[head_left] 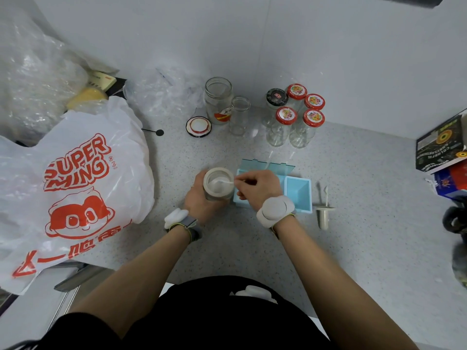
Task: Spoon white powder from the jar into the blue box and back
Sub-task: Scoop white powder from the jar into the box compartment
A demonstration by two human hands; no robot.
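Note:
My left hand (199,198) grips an open glass jar (218,183) with white powder inside, held upright on the counter. My right hand (257,188) pinches a small white spoon (225,182) whose bowl reaches over the jar's mouth and into it. The blue box (298,193) stands just right of the jar with its clear lid (267,167) tipped up at the back. My right hand and wrist cover the box's left compartment; the right compartment is in plain view.
A white tool and a second small spoon (324,205) lie right of the box. Empty jars (217,99), red-capped bottles (294,117) and a loose lid (199,126) stand at the back. A large printed plastic bag (75,188) fills the left; boxes (442,145) sit far right.

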